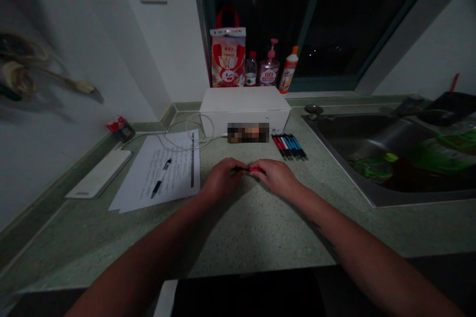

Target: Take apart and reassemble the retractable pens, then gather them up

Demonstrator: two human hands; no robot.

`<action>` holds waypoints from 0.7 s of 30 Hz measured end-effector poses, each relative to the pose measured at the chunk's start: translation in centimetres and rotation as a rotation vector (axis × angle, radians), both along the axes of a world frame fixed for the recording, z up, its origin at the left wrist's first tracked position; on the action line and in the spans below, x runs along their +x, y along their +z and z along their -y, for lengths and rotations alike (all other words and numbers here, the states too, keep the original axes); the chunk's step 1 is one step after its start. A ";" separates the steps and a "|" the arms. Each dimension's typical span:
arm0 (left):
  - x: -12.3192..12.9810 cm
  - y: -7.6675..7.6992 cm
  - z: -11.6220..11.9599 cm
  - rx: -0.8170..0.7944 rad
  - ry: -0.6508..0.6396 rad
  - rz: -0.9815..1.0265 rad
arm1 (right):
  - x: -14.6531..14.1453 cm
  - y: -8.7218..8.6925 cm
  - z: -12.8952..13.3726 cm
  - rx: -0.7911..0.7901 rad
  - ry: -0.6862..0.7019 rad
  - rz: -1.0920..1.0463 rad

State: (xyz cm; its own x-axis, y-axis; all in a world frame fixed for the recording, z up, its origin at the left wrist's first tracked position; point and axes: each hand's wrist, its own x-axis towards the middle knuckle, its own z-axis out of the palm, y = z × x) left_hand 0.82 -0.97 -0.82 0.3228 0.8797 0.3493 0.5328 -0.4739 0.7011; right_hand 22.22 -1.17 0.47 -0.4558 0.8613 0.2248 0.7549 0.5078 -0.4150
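Both my hands hold one red and black pen (pixel 255 169) level over the middle of the counter. My left hand (pixel 223 177) is closed on its black end, and my right hand (pixel 275 176) is closed on the red part. The fingers cover much of the pen. Just beyond my right hand, several pens (pixel 289 147) in red, white and blue with black grips lie side by side in a row. To the left of my left hand, a white and black pen (pixel 161 178) rests on printed paper sheets (pixel 182 178).
A white box (pixel 245 100) stands at the back, with a blurred-out item (pixel 248 132) before it and a white cable (pixel 174 147) to its left. Bottles and a red bag (pixel 228 59) stand behind. At right is a metal sink (pixel 334 131); at left, a white flat block (pixel 100 174).
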 end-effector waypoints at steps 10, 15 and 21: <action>0.0 0.0 -0.1 -0.020 0.013 0.013 | -0.2 0.0 0.2 -0.017 -0.010 0.018; -0.1 0.2 0.0 -0.011 -0.019 0.021 | -0.3 0.1 0.2 -0.033 -0.006 0.025; -0.1 0.0 -0.1 0.035 -0.040 0.021 | -0.4 0.3 0.2 -0.051 0.057 0.006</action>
